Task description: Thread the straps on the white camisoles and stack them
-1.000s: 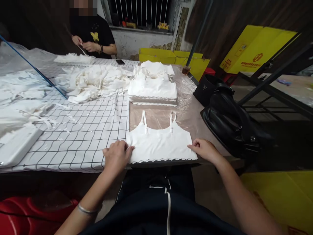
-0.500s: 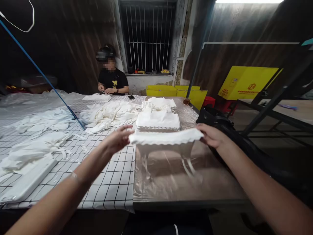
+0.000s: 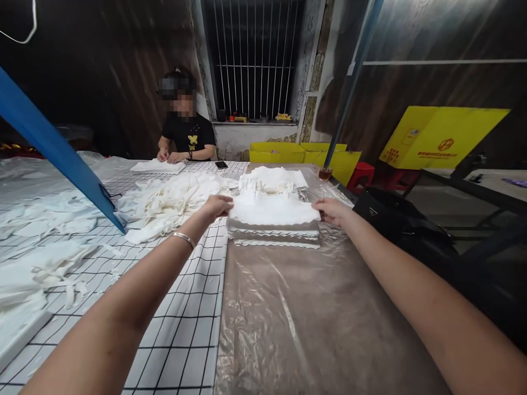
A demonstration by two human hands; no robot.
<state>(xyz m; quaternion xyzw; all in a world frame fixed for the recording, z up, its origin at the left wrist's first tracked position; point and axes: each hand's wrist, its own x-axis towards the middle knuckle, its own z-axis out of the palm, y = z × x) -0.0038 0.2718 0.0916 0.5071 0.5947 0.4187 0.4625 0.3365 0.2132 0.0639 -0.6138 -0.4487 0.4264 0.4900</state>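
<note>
White top over stack: left hand, right hand pinching its opposite ends; best laid taut, square to stack.

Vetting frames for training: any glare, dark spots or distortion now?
Head view: glare streaks on the plastic sheet; top white garment nearly washed out. Head view, right: black bag sinks into shadow. Head view, lower corners: forearms look stretched, wide-angle style.

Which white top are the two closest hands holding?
The uppermost white top on the stack: the left hand pinches one side, the right hand the other. The others lie beneath or behind it, ungripped by those hands.
</note>
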